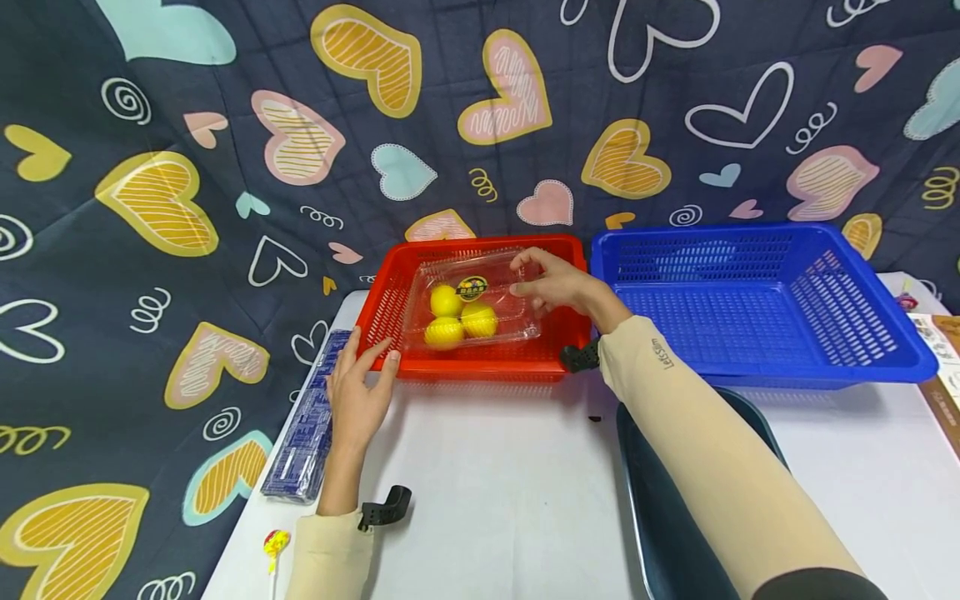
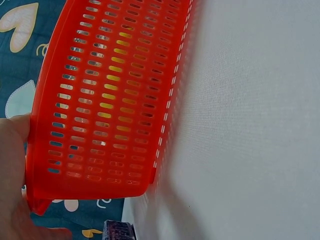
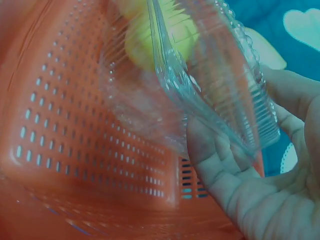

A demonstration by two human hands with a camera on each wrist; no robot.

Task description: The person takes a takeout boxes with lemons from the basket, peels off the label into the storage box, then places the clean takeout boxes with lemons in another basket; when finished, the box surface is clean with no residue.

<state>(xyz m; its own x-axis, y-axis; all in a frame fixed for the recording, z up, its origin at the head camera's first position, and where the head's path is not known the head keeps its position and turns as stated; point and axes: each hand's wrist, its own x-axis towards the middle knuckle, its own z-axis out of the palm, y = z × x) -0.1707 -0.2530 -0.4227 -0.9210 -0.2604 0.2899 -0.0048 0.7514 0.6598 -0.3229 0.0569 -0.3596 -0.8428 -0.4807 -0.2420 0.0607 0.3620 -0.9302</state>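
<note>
Holding three yellow balls, the clear clamshell box (image 1: 471, 302) is pinched by right hand (image 1: 553, 283) fingers.

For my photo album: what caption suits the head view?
Right hand grips a clear box of lemons in a red basket, left hand touching its rim.

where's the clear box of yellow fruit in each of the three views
Head: the clear box sits mid-frame inside the red basket, with the right hand gripping its right end.
Left wrist: the box itself is not seen; only yellow glints show through the slots.
Right wrist: upper middle, edge-on, fingers beneath.
Shared landmark: the red basket.
</note>
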